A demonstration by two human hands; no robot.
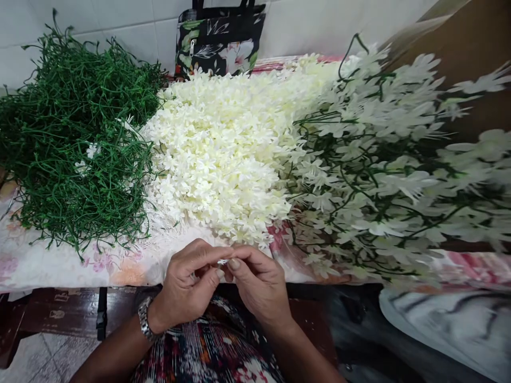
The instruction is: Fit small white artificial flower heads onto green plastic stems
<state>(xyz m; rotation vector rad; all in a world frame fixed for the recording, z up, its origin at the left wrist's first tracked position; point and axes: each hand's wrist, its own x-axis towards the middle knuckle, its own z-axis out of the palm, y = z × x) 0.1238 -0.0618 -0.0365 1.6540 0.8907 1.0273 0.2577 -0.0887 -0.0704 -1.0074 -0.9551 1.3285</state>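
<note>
Two hands met at 6 o'clock, low in frame: left hand (pixel 187 287) and right hand (pixel 259 287), both pinched on small white blossom (pixel 222 261), held between fingertips just short of table edge. Wristwatch (pixel 146 318) worn on left wrist. Floral cloth (pixel 59 260) spread over table. Loose white blossoms (pixel 223 154) heaped at 12 o'clock from hands. Bare green stems (pixel 75 149) piled at 10 o'clock. Flowered sprays (pixel 391 170) laid at 2 o'clock. Black flowered bag (pixel 219 42) stood farthest, against tiled wall.
</note>
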